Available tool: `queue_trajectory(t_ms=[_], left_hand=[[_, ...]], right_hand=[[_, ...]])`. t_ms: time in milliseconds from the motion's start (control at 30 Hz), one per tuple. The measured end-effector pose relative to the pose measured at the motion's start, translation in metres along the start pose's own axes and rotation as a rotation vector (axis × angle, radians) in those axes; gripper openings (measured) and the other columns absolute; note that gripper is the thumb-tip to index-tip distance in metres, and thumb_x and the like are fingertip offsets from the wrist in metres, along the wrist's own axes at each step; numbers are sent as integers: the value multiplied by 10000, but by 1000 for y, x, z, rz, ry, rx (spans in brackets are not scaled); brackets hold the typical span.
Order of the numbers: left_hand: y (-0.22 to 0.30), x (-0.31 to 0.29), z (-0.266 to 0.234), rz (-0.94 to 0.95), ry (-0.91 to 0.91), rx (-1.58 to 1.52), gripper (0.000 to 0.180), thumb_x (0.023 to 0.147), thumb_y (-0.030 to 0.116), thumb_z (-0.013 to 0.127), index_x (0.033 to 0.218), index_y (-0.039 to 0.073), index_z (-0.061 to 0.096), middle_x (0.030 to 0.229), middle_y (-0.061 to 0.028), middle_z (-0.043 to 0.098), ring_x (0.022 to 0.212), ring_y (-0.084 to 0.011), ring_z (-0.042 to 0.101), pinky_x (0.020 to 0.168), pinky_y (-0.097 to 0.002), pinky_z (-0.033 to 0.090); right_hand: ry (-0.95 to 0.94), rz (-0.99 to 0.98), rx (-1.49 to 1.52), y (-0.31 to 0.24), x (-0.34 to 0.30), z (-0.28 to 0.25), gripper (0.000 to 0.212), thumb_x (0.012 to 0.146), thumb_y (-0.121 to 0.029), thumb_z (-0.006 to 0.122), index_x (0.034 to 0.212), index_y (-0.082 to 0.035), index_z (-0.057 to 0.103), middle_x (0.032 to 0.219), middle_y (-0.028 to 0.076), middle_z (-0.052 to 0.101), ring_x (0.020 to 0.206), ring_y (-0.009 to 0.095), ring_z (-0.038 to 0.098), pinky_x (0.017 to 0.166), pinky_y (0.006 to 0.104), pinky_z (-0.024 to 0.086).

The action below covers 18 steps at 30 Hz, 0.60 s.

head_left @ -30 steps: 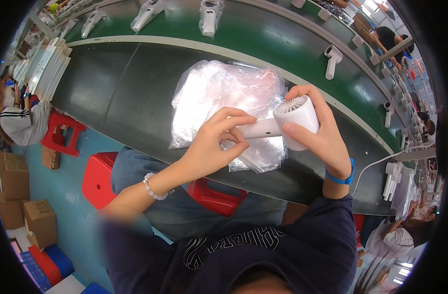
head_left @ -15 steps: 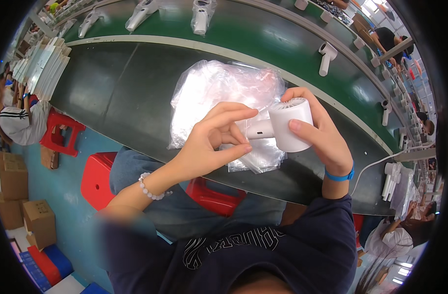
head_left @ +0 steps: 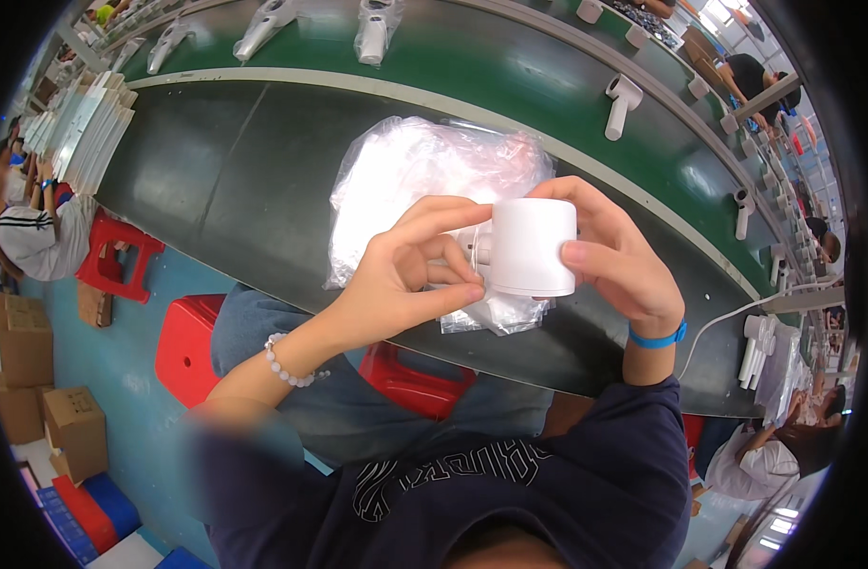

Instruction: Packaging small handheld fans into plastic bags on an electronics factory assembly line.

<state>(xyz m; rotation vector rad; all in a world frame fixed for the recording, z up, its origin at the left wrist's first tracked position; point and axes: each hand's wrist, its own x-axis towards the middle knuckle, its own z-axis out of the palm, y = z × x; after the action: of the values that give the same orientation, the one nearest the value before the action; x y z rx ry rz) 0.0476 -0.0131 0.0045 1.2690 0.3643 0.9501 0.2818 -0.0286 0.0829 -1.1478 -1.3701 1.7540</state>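
Note:
My right hand [head_left: 619, 251] grips a white handheld fan [head_left: 534, 248] by its wide round head, thumb on the near side and fingers behind. The fan lies sideways, its handle pointing left between the fingers of my left hand [head_left: 420, 256]. My left hand is curled, with index finger and thumb spread around the handle, at what looks like the thin edge of a clear plastic bag [head_left: 476, 248]. Most of the handle is hidden by my fingers. Beneath both hands lies a pile of clear plastic bags [head_left: 387, 171] on the dark worktable [head_left: 235, 218].
Beyond the table runs a green conveyor belt [head_left: 510, 66], carrying bagged fans [head_left: 373, 33] at left and a bare fan [head_left: 622, 106] at right. White boxes [head_left: 88, 128] are stacked at far left. A white cable [head_left: 719, 318] and more fans [head_left: 758, 346] lie right. Co-workers sit either side.
My right hand has turned the fan and brought it left, so its handle sits deeper between my left fingers. The fans on the belt have shifted left.

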Motion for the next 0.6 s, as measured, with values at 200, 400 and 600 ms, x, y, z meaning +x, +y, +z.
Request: queue_trajectory(t_ms=[200,400,600], left_hand=[[3,0,1,-25,43,-58,633,767,-153,668,1354,-30,468,1362,-115,379,896,-148,618,834,-277,552],[7,-2,5,-71,22,-88,709,726,-167,686,1376,-53,428,1408,-114,377,800,-104,557,757,-251,551],[11,-2,3,-42,-42,-127,736,710,-167,698,1383,-56,419,1406,-135,380,770,-96,556,776,-274,580]], right_hand=[[43,-132,-89,4,2,6,472,820,-205,692,1210,-9,512,1155,96,559,1043,153,577,903,309,468],[103,-200,-110,1,-4,-1,370,877,-106,674,1186,22,514,1143,123,584,940,175,649,780,284,520],[246,-305,-225,-11,-20,-3,380,841,-93,699,1162,20,530,1108,121,594,958,179,649,744,277,541]])
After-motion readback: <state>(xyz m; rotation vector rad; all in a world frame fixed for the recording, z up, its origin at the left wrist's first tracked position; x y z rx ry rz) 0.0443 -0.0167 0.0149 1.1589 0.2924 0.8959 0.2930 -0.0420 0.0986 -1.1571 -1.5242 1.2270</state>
